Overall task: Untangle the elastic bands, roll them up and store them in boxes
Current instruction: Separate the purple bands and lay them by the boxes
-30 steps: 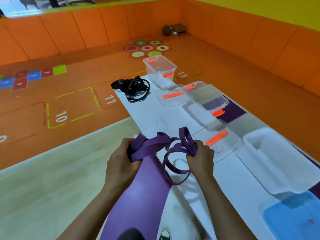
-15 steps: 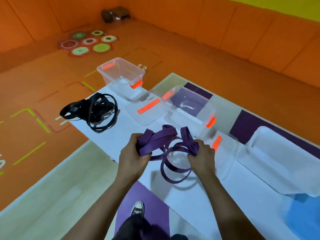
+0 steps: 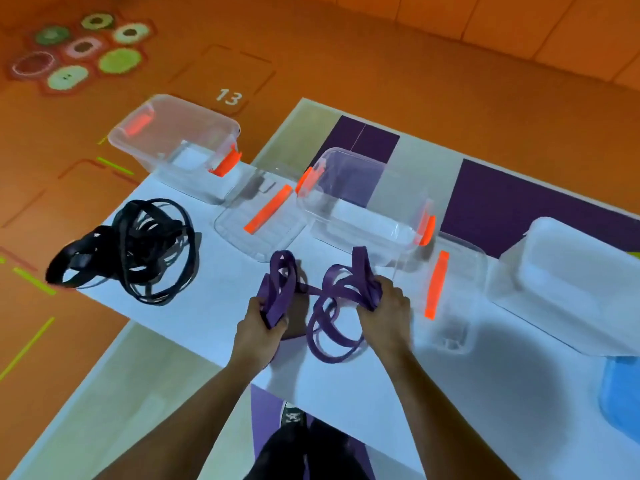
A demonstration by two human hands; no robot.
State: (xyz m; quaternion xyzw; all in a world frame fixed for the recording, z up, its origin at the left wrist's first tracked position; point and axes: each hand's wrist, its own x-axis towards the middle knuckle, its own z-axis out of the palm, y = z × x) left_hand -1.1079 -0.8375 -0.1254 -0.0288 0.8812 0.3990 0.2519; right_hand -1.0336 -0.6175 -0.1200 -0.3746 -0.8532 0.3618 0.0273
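At frame centre, our left hand point(image 3: 258, 327) and right hand point(image 3: 384, 311) each grip, fingers curled, the tangled purple elastic band point(image 3: 325, 296) (black bands point(image 3: 131, 251) lie left), below clear boxes point(image 3: 360, 202).

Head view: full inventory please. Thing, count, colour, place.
tangled purple elastic bands: 1 bundle, purple, between both hands
tangled black elastic bands: 1 heap, black, table's left end
clear plastic boxes with orange latches: 2, clear, far side
clear flat lids with orange strips: 2, clear, beside boxes
white plastic tub: 1, white, right
blue plastic piece: 1, blue, right edge
white table: 1, white, centre
left hand: 1, grips purple bands
right hand: 1, grips purple bands
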